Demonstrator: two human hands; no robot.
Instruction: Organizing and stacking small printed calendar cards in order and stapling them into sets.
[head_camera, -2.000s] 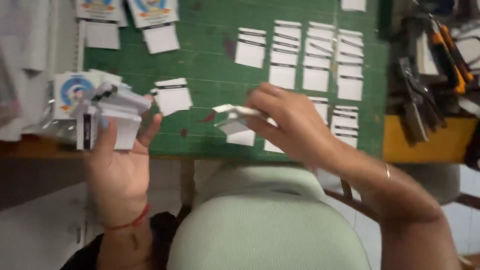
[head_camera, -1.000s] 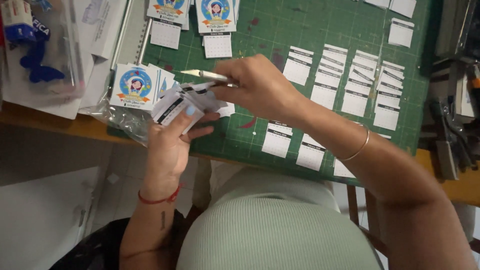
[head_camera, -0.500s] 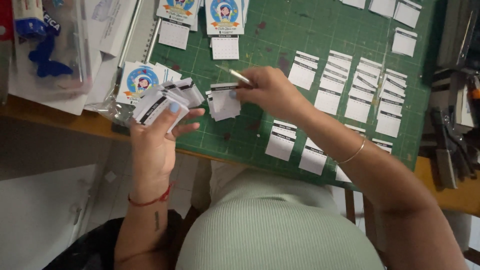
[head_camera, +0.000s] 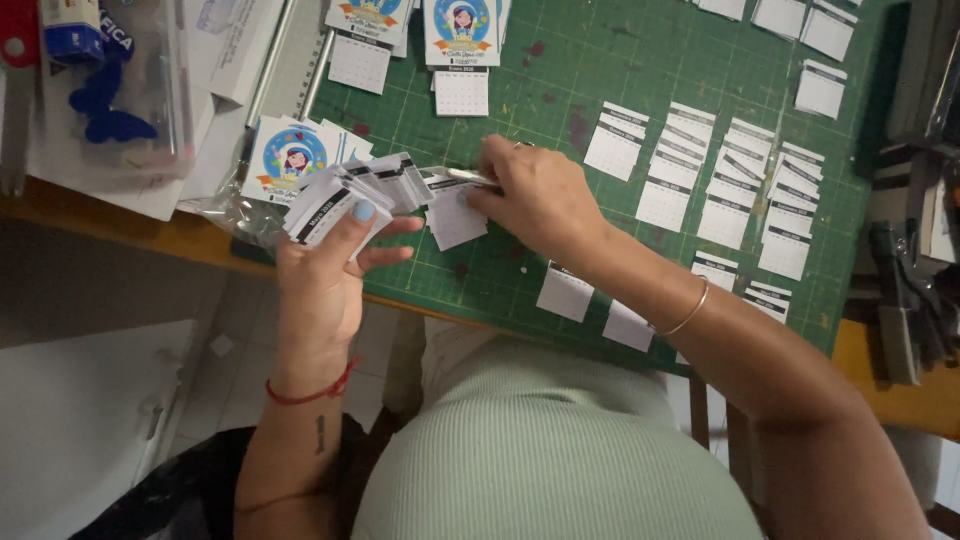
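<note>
Green cutting mat is covering the desk, rows of paper slips lying on it. Left hand is clasping a fanned stack of slips over the mat's near edge, while right hand is pinching one slip beside it.

right hand hides slip's edge | tools cut off right

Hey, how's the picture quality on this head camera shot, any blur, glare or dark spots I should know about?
Head view: light is soft and even over the green cutting mat, no harsh glare. The left hand and its fanned paper slips look slightly soft, the right hand too. The floor below the table edge is dim. The mat's grid lines bow slightly toward the edges, hinting at wide-angle distortion.
</note>
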